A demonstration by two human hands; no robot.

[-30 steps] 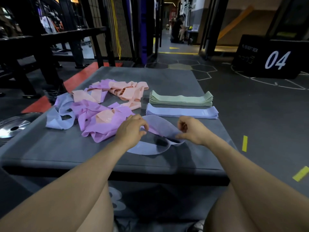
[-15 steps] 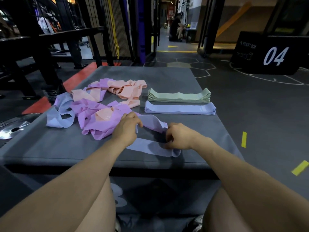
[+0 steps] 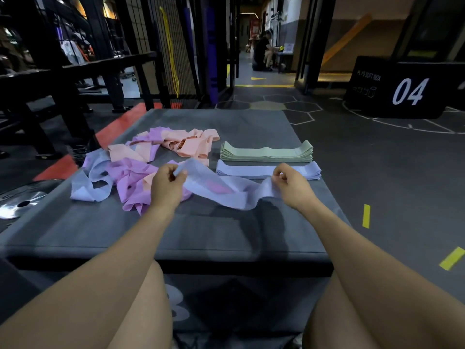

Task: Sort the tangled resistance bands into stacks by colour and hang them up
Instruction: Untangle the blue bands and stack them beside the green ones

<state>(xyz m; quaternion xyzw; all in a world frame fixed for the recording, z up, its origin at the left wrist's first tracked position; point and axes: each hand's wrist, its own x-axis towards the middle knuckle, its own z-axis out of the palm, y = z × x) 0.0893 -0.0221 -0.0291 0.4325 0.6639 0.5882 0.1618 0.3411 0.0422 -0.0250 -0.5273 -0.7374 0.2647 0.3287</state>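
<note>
Resistance bands lie in three states on the grey padded surface [image 3: 201, 230]: stacked, held, and tangled. Two neat stacks sit at the far right of the surface, a green stack [image 3: 266, 152] and, just in front of it, a pale blue stack [image 3: 254, 170]. These colours look largely sorted, though one more pale blue loop [image 3: 90, 181] lies at the left edge of the heap.

The band in hand is a pale blue band [image 3: 226, 191], stretched between both hands a little above the surface and sagging in the middle. The left hand [image 3: 167, 187] pinches its left end, thumb and fingers closed on the material; the right hand [image 3: 293, 183] pinches the other end in the same kind of grip, just in front of the pale blue stack. A bit of purple shows through the thin band near its middle. I judge the person is flattening this band so it can go on top of the matching stack.

The tangled pile [image 3: 141, 167] lies to the left, touching the left hand. It holds purple bands [image 3: 133, 181] and peach bands [image 3: 188, 142] twisted together. No stack exists for either colour.

So, as a judgement, sorting is roughly half done: two colours stacked, two colours plus the stray blue loop left to pull apart and fold. Hanging has not started as far as can be seen; nothing sorted is on a hook, and where the bands should hang is not clear from this view.
</note>
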